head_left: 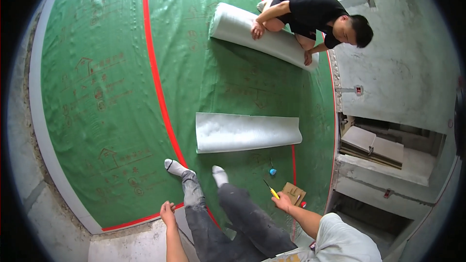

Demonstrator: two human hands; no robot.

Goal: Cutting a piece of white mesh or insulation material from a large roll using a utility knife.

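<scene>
My right hand [281, 201] is closed around a yellow utility knife [274, 193], its thin dark blade pointing ahead and left. Just right of that hand lies a piece of brown cardboard [294, 193] on the green floor sheet [116, 131]. My left hand [168, 212] hangs low at my left side with its fingers loosely curled and nothing visible in it. Ahead of my feet a silvery-white sheet [247, 133] lies on the green sheet, its right edge curling. A small blue object [273, 171] sits between that sheet and the knife.
A co-worker [315, 14] in black crouches at the far right, both hands on a thick white roll [262, 36]. Red tape [156, 75] runs along the green sheet. Flat boards [373, 146] rest in a concrete niche on the right. Bare walls border both sides.
</scene>
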